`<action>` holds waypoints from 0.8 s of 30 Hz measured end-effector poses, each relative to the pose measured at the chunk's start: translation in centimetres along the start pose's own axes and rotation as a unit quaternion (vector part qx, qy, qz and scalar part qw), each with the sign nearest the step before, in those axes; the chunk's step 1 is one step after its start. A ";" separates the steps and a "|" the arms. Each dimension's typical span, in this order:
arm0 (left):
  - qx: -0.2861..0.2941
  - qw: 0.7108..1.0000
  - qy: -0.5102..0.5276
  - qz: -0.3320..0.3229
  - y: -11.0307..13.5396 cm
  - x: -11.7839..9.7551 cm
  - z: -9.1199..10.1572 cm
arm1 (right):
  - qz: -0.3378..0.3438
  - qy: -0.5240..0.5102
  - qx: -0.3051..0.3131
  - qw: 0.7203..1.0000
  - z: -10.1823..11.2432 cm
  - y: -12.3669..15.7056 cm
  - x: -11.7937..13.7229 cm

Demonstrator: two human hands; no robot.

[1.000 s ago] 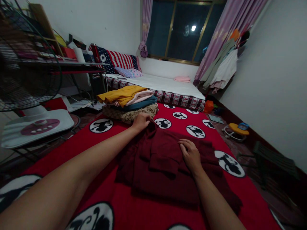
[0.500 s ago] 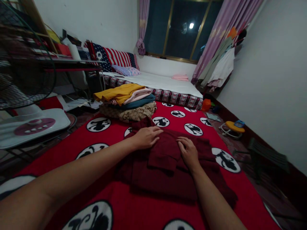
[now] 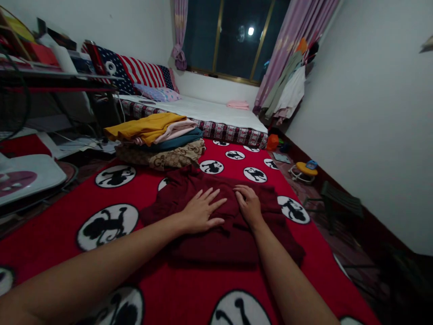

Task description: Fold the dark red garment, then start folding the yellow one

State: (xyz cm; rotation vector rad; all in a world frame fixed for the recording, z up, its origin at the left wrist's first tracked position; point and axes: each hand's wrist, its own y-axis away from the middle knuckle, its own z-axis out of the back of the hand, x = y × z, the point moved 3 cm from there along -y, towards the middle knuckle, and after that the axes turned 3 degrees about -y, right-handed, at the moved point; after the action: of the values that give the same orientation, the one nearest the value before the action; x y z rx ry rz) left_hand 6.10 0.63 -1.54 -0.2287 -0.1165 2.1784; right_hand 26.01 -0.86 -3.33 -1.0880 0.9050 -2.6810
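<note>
Presently both of my hands lie flat, palms down, on one dark maroon garment (image 3: 219, 241). My left hand (image 3: 203, 211) has its fingers fanned wide, and my right hand (image 3: 249, 205) rests just beside it with the fingers closer together. The two hands are apart, and neither is closed on anything.

The garment is a soft, heavy-looking knit, folded into a rough rectangle with a loose fold bunched at its far edge. It lies in the middle of one red fleece blanket (image 3: 189, 289), which spreads out under it on every side. The blanket is printed with more than ten round white medallions, each bearing a black cartoon figure.

Just beyond the garment's far left corner stands one stack of folded clothes (image 3: 158, 140) in four visible layers: mustard yellow, pale pink, teal and a tan patterned cloth at the bottom. Farther beyond the garment lies one low mattress (image 3: 209, 113) with a white sheet and a patterned border. Behind that is one dark window (image 3: 233, 40) hung with two mauve curtains. Well to the garment's left sits one glossy white fan base (image 3: 23, 174).
</note>
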 end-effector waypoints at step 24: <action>-0.032 0.999 0.011 0.014 0.7 -0.3 -1.9 | -0.273 -0.043 0.034 0.960 10.4 2.1 -5.3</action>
State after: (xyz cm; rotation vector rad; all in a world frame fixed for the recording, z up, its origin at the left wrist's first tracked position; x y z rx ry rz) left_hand 6.16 -0.04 -3.52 -0.2912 -0.1718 2.2019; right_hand 36.60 -5.98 -1.85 -1.6232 0.5474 -3.0179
